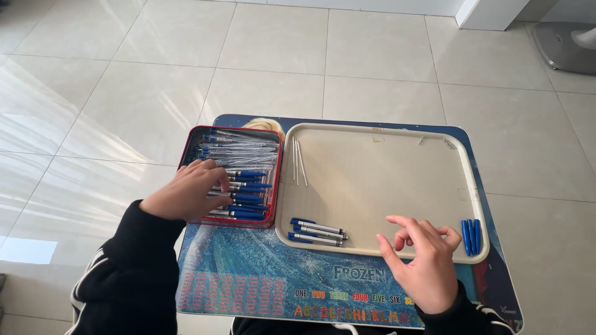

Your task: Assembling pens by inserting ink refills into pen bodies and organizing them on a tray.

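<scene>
My left hand [185, 190] reaches into a red tin box [192, 138] full of clear pen barrels and blue-ended pen parts [245, 186], fingers resting on the pieces. My right hand [422, 257] hovers over the near edge of a beige tray [379, 133], fingers loosely spread and holding nothing. On the tray lie assembled pens with blue ends [318, 231] at the near left, thin refills [298, 162] at the far left, and blue caps [471, 236] at the near right.
Both containers sit on a small blue printed table [261, 279] over a glossy tiled floor [279, 49]. A few small metal springs [434, 142] lie at the tray's far right. A grey stand base [562, 46] is at the top right.
</scene>
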